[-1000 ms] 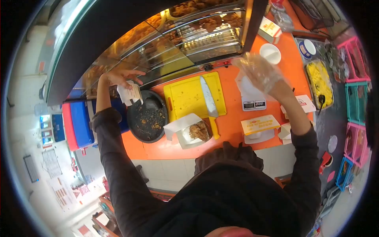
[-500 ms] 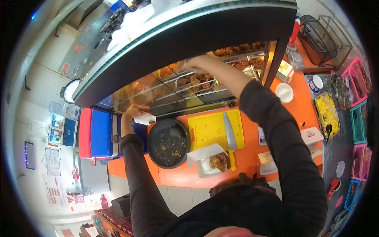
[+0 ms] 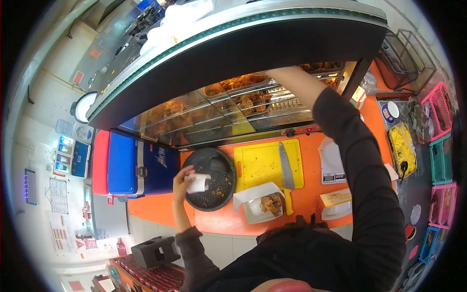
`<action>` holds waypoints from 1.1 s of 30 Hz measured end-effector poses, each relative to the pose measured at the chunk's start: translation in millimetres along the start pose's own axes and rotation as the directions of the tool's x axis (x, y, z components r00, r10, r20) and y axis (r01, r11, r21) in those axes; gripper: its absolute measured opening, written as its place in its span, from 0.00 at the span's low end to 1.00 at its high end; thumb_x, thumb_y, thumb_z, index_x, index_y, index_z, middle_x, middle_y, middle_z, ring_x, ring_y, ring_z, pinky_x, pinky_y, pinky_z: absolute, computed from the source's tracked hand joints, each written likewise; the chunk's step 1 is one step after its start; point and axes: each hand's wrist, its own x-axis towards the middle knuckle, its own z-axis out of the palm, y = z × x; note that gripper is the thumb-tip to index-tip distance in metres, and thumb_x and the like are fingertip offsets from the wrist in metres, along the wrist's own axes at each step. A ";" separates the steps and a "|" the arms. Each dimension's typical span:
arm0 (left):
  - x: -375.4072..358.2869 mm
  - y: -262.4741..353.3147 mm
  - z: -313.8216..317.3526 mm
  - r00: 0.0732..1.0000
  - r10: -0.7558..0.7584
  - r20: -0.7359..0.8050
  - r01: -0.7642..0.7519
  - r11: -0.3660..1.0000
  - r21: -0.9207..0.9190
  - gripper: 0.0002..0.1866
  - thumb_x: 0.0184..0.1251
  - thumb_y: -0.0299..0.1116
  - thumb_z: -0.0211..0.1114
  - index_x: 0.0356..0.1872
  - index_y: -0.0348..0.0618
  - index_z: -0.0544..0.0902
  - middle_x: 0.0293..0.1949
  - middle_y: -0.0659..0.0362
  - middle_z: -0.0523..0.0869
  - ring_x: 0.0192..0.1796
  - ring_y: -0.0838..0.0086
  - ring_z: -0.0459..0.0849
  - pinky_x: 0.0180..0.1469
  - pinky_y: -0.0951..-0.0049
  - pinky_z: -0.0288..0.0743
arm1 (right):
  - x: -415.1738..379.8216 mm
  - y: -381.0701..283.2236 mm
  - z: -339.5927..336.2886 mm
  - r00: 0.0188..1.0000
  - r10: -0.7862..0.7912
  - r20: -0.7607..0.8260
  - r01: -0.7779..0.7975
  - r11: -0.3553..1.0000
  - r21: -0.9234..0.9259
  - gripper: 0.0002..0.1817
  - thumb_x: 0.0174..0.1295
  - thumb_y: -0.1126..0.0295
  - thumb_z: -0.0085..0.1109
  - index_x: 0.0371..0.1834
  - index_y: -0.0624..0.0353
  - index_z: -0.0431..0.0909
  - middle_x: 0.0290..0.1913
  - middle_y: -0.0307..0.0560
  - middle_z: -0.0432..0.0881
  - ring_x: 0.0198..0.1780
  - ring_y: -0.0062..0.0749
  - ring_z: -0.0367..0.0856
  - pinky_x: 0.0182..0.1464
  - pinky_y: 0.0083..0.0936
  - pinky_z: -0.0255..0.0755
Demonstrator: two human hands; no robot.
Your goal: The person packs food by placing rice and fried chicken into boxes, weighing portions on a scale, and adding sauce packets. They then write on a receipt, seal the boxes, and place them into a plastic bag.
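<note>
My left hand [image 3: 181, 184] holds a small white paper packet [image 3: 197, 183] over the left edge of a round black pan [image 3: 214, 168] with crumbs in it. My right arm reaches into the glass display case [image 3: 233, 24], which has trays of fried food [image 3: 238, 82]; the fingers of my right hand [image 3: 282, 75] are hidden behind the case's dark upper panel. Below the case lie a yellow cutting board [image 3: 258, 163] and a knife [image 3: 285, 165] with a yellow handle. An open white box [image 3: 248, 210] near me contains a piece of fried food [image 3: 271, 204].
A blue and red cooler [image 3: 124, 163] stands at the left. To the right are a scale [image 3: 332, 163], another carton [image 3: 336, 202], a tray of yellow food [image 3: 403, 148], a blue and white cup [image 3: 390, 112] and coloured baskets [image 3: 441, 155].
My left hand has come down and right with the white packet, from the case's edge to the pan. The right hand has shifted right and gone behind the upper panel.
</note>
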 end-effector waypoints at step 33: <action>-239.7 -76.8 75.8 0.824 -0.462 -0.327 0.279 0.834 -0.475 0.24 0.62 0.17 0.60 0.61 0.43 0.75 0.53 0.52 0.76 0.55 0.70 0.76 0.59 0.71 0.70 | -382.9 239.9 109.8 0.777 0.563 0.281 -0.542 0.826 -0.156 0.19 0.55 0.61 0.64 0.50 0.53 0.76 0.41 0.53 0.78 0.40 0.44 0.81 0.40 0.36 0.78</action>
